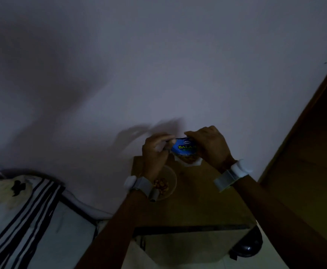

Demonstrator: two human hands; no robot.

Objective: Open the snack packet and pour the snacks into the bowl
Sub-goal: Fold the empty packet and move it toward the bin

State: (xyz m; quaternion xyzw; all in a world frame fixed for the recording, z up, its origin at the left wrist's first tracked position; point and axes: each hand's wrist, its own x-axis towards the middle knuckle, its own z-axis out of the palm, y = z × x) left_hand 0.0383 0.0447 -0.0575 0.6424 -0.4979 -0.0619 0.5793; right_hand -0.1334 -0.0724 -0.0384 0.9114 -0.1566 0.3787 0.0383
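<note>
In the head view, dim and slightly blurred, both hands pinch the top edge of the blue packet [185, 149], held in the air above the brown wooden surface [197, 200] at about 1 o'clock from the bowl [171, 184]: the left hand [155, 150] grips the 9 o'clock corner, the right hand [207, 146] wraps the 3 o'clock side. To open it well, I judge the pinches should sit close together at the seal and pull apart evenly, keeping the mouth upward. The packet looks glossy, crinkly film; the round, pale bowl already holds some brownish snacks [160, 184].
</note>
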